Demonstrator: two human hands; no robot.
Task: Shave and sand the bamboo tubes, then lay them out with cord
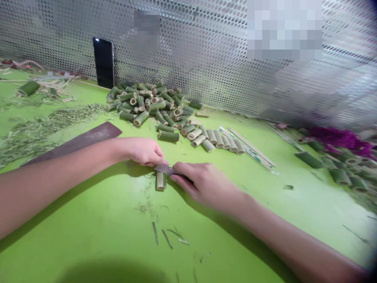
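1. A short bamboo tube (160, 184) lies on the green table (103, 239), its open near end facing the viewer and its far end between the hands.
2. It looks light, stiff and woody, perhaps a little slick where the skin remains; its rounded sides near the far end seem the best hold, clear of the blade.
3. The knife (161, 169) crosses the tube's upper side.
4. The right hand (210, 182) is closed around the knife's handle.
5. The left hand (144, 151) is closed in a pinch at the tube's far end, apparently gripping it; the contact is partly hidden.
6. Beyond are piled green tubes (156, 105), a row of pale tubes (219, 139) and an upright phone (104, 65).
7. No brand or label is readable; green marks on a strip (257, 158) are too small to make out.
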